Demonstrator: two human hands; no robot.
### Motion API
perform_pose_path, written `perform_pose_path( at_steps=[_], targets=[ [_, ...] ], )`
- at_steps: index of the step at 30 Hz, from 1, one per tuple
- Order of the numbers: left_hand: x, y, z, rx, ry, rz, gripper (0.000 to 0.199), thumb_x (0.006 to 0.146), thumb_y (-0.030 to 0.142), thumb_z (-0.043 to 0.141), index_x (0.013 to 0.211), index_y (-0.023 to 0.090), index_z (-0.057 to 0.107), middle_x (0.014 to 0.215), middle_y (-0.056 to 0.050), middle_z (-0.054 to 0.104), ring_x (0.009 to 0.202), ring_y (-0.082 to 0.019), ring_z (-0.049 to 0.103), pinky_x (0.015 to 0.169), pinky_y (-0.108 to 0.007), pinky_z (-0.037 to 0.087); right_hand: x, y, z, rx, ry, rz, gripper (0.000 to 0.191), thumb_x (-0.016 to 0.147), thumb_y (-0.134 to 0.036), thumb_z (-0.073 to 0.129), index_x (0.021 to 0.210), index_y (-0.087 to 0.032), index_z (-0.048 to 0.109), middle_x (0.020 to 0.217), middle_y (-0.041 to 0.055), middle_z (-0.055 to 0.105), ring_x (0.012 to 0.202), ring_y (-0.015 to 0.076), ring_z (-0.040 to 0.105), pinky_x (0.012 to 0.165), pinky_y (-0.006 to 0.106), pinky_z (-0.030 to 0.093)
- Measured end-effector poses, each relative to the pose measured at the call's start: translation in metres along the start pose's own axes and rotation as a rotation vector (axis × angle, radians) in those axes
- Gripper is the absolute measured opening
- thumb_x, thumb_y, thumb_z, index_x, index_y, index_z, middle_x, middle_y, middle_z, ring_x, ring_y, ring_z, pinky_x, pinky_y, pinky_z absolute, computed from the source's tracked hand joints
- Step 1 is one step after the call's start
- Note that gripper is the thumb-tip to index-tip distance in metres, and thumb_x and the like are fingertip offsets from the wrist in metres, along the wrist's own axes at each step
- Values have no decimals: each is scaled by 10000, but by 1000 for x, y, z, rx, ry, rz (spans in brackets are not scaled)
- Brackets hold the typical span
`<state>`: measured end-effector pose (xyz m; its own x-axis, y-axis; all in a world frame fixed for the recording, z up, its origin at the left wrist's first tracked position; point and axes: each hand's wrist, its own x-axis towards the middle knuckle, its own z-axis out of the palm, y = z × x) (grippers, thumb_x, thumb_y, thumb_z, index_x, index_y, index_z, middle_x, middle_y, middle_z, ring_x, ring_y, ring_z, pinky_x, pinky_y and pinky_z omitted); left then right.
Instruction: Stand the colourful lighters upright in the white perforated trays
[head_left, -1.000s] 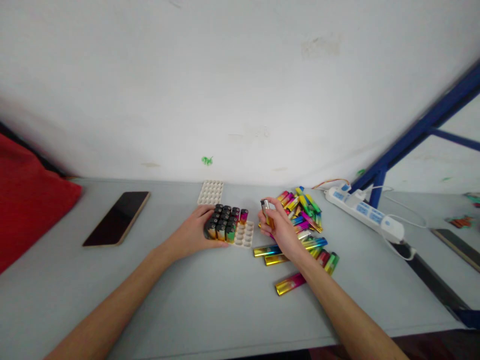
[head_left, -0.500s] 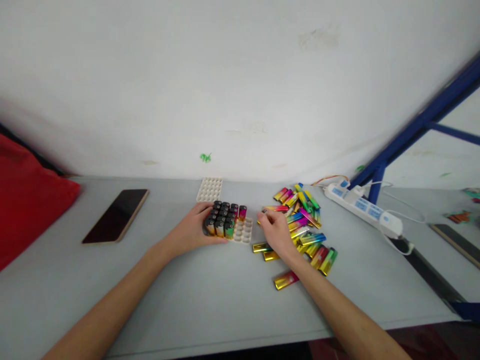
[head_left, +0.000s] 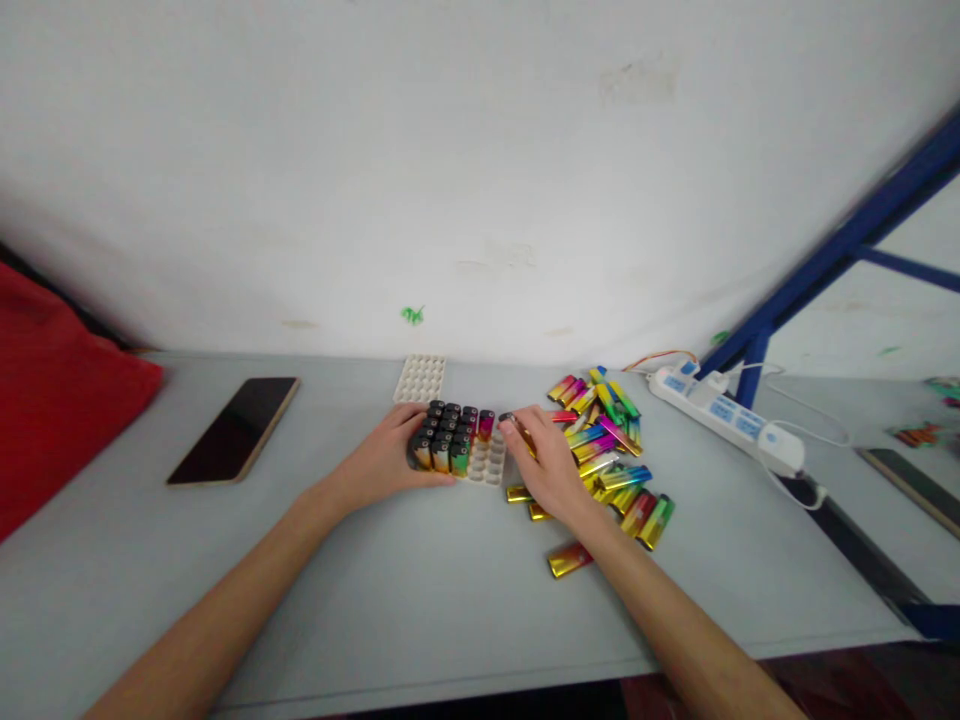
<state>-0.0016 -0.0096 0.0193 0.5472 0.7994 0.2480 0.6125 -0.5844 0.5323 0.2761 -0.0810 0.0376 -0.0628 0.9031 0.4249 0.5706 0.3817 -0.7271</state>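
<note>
My left hand curls round the left side of a block of upright lighters with black tops, its thumb along the front. These lighters stand in a white tray with round holes, whose right-hand holes show bare. One pink lighter stands at the back of that tray. Just right of the tray, my right hand is closed on a lighter, its dark top pointing up and left. Beneath and beyond this hand lies a loose pile of shiny, many-coloured lighters.
A second white holed tray lies near the wall. At the left are a phone and a red cloth-like item. A white power strip with cables lies right of the pile, by a blue metal frame.
My right hand has drawn a lighter out of the pile and turned it, moving slightly left towards the tray. My left hand keeps its place on the block.
</note>
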Motion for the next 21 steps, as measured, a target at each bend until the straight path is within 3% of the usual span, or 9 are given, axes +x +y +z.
perform_pose_path(
  at_steps=[4, 7, 11, 15, 18, 21],
  targets=[
    [0, 1, 0, -21, 1, -28, 819, 693, 669, 967, 1372, 265, 751, 1496, -131, 720, 1430, -404, 669, 1324, -501, 508, -1, 2, -1, -102, -47, -24, 537, 1173, -611, 471, 777, -257, 556, 751, 19, 619, 747, 205, 602, 738, 319, 472],
    [0, -1, 1, -40, -4, -38, 831, 682, 681, 971, 1375, 277, 754, 1511, -129, 717, 1441, -411, 660, 1328, -508, 504, -1, 8, -1, -110, -45, 6, 517, 1179, -610, 470, 815, -258, 572, 712, 8, 640, 684, 199, 609, 688, 305, 447],
    [0, -3, 2, -45, -1, -14, 841, 694, 675, 977, 1379, 240, 756, 1501, -143, 720, 1429, -424, 661, 1317, -567, 510, -1, 13, 0, -194, -132, -32, 386, 1202, -487, 499, 938, -245, 640, 824, 36, 739, 754, 217, 684, 721, 304, 470],
    [0, -3, 2, -48, 2, -5, 847, 699, 659, 989, 1387, 226, 749, 1494, -152, 717, 1428, -428, 657, 1315, -597, 506, 0, 7, 5, -418, -235, -78, 271, 1208, -356, 535, 1035, -215, 689, 975, 80, 783, 896, 239, 723, 829, 331, 501],
    [0, -1, 1, -34, -4, -21, 870, 681, 664, 996, 1397, 239, 743, 1500, -148, 712, 1437, -424, 652, 1319, -580, 507, 2, 1, 11, -592, -254, -105, 250, 1204, -332, 554, 1096, -200, 738, 1093, 118, 778, 1034, 267, 722, 953, 384, 500],
    [0, 1, 0, -32, -22, -25, 862, 729, 651, 970, 1421, 199, 727, 1520, -172, 694, 1452, -427, 638, 1330, -597, 488, 5, 1, 4, -571, -259, -109, 237, 1191, -349, 597, 1112, -200, 763, 1112, 107, 757, 1042, 252, 709, 975, 380, 496]
  ],
)
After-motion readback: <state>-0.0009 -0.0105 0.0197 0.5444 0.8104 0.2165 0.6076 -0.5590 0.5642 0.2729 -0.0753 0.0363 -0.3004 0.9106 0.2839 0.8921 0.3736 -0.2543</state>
